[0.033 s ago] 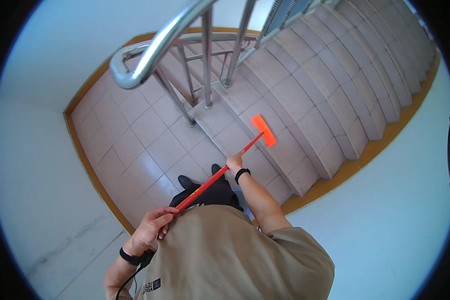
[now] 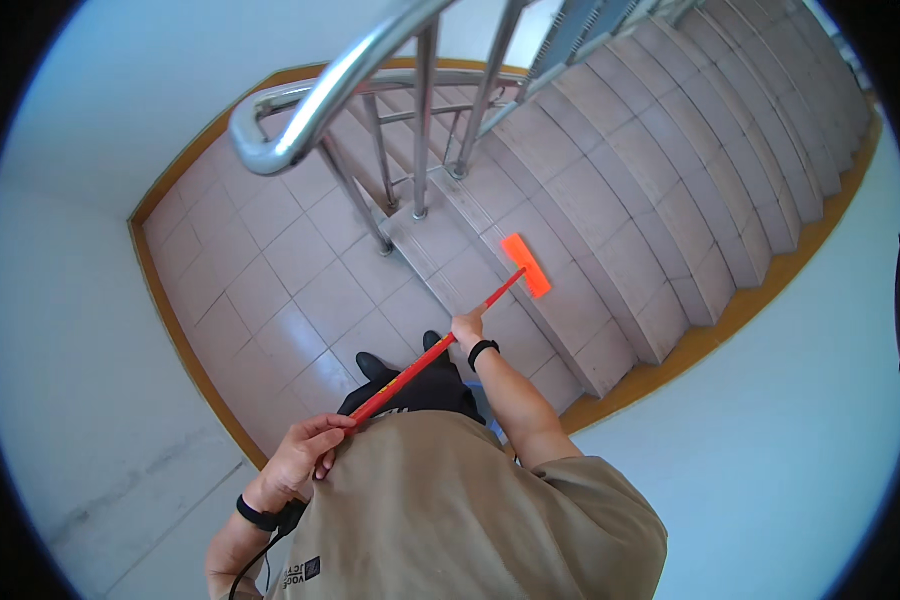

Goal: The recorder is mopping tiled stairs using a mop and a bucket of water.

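Observation:
Across my body slants a long red broom (image 2: 405, 378). Around the upper end of its handle, close to my waist, my left hand (image 2: 308, 448) is closed, thumb on top. Further down the handle grips my right hand (image 2: 468, 328), its arm stretched forward. The broom's bright orange head (image 2: 526, 266) rests on the tiled stair step (image 2: 568, 290) ahead and to the right; its bristles hardly show. Both wrists wear black bands.
Metal railing (image 2: 320, 110) curves at the upper left, its posts standing on the stair edge. Tiled steps climb to the right (image 2: 690, 170). Landing tiles (image 2: 270, 270) spread left of my shoes (image 2: 375, 365). White wall (image 2: 750, 420) stands right. Something blue (image 2: 478, 390) is half hidden beside my leg.
The broom head has shifted very slightly toward me on the step. Both hands keep their hold on the handle, and the whole view has moved a little.

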